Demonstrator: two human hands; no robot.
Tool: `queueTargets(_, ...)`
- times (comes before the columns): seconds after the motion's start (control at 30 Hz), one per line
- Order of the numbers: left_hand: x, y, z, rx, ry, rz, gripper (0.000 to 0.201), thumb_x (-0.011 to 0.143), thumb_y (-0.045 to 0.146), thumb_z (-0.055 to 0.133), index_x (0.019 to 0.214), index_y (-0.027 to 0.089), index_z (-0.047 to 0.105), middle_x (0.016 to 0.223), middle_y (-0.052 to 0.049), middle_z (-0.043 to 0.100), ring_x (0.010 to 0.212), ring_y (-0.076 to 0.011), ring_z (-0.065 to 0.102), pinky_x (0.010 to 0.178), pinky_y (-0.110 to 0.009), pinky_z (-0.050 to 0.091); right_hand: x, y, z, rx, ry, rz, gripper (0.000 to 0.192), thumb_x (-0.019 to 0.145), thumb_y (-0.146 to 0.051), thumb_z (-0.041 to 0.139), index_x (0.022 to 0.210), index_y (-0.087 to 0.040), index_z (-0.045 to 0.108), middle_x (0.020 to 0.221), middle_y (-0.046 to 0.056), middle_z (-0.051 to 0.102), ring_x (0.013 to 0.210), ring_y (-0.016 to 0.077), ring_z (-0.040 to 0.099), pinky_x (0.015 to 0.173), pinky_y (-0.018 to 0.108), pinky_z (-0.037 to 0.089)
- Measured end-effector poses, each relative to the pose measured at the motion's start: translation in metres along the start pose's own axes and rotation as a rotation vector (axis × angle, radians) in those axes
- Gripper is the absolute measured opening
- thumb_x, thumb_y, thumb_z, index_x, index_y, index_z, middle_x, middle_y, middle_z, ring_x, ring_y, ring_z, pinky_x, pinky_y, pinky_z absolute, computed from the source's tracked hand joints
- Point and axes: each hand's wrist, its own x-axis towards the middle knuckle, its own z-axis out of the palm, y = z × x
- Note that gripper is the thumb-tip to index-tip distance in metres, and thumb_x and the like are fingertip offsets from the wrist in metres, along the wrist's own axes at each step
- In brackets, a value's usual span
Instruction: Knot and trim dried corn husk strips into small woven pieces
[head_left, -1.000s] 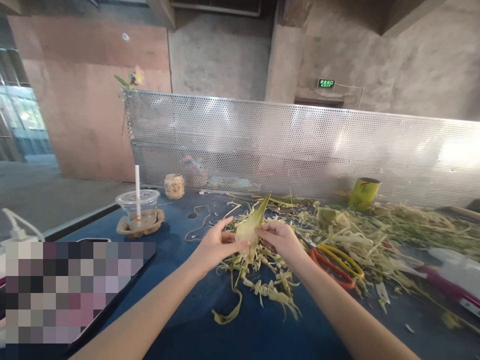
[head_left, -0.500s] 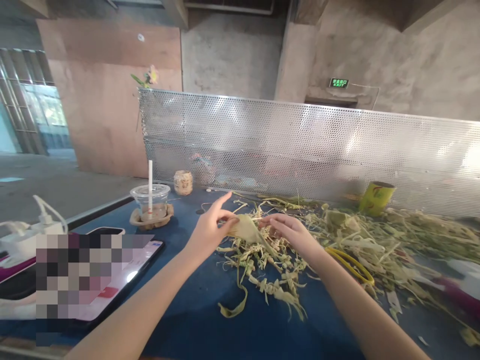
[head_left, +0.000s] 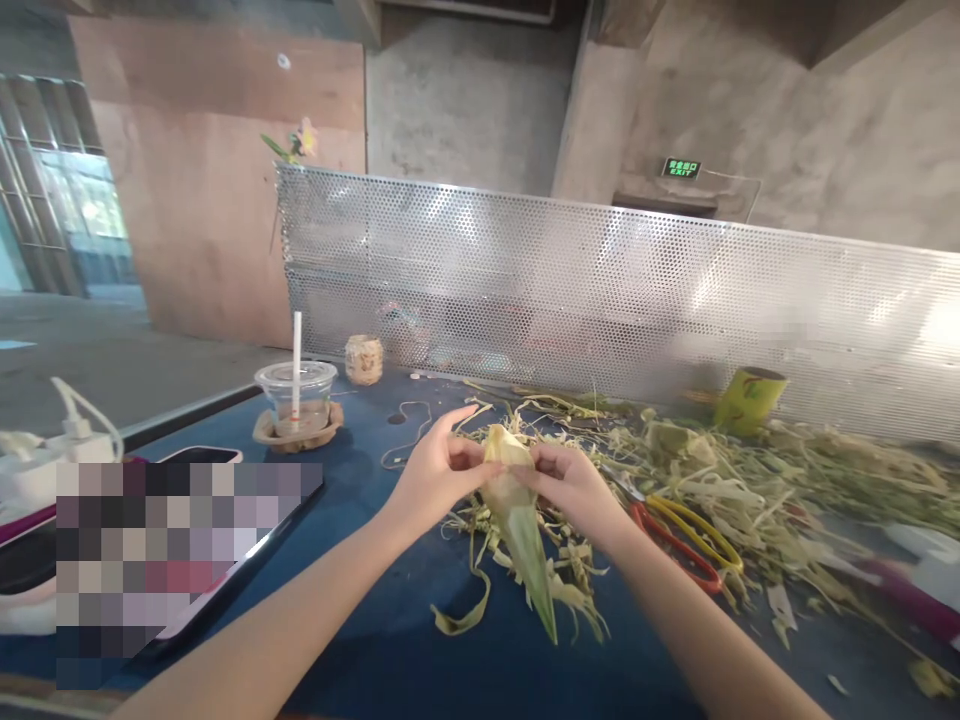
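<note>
Both my hands hold a pale green folded leaf cone (head_left: 519, 520) above the blue table (head_left: 390, 640). My left hand (head_left: 437, 472) pinches its wide upper end from the left, index finger raised. My right hand (head_left: 571, 484) grips the same end from the right. The cone's pointed tip hangs down toward me. Beneath it lies a heap of cut leaf strips (head_left: 547, 570).
Scissors with red and yellow handles (head_left: 686, 535) lie right of my right hand among leaf scraps. A plastic cup with a straw (head_left: 295, 395) and a small jar (head_left: 364, 359) stand at the back left. A tablet (head_left: 187, 540) lies at left. A perforated metal screen (head_left: 600, 290) closes off the back.
The leaf cone has turned over: its point stood upward a second ago, lay sideways half a second ago, and now hangs downward. Both hands stayed on it.
</note>
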Motion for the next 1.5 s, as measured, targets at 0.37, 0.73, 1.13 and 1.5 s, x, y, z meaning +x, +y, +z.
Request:
queueTargets(0.37,-0.006,0.000,0.005,0.234,0.033,0.173,0.056,0.075,0.028,0.054,0.127,0.021,0.034,0.069,0.000,0.063,0.064,-0.0151,0.058,0.063,-0.029,0.046,-0.002,-0.003,0.005,-0.090,0.047,-0.105,0.018,0.073,-0.035,0.054,0.074,-0.017,0.055,0.062,-0.001,0.049,0.055,0.0096,0.042,0.052,0.022,0.033)
queueTargets(0.73,-0.008,-0.004,0.004,0.322,-0.025,0.205,0.065,0.073,0.020,0.053,0.133,0.022,0.027,0.075,-0.001,0.064,0.070,-0.0159,0.059,0.066,-0.030,0.046,-0.004,-0.002,0.009,-0.446,0.162,-0.166,0.023,0.074,-0.029,0.051,0.055,-0.018,0.043,0.051,-0.005,0.034,0.048,0.0086,0.030,0.046,0.021,0.023)
queueTargets(1.13,-0.010,-0.007,0.009,0.387,0.037,0.188,0.063,0.074,0.020,0.051,0.132,0.020,0.025,0.069,0.001,0.061,0.064,-0.0151,0.056,0.065,-0.030,0.043,-0.007,0.005,0.018,-0.606,0.230,-0.293,0.020,0.072,-0.017,0.045,0.057,-0.019,0.032,0.055,-0.004,0.035,0.051,0.0093,0.033,0.048,0.019,0.025)
queueTargets(1.5,-0.008,-0.004,0.011,0.304,0.075,0.148,0.063,0.074,0.020,0.052,0.132,0.020,0.026,0.071,-0.001,0.063,0.064,-0.0148,0.056,0.065,-0.031,0.045,-0.011,-0.007,0.022,-0.564,0.299,-0.319,0.030,0.071,-0.020,0.048,0.054,-0.019,0.024,0.050,-0.005,0.029,0.048,0.0076,0.028,0.046,0.020,0.022)
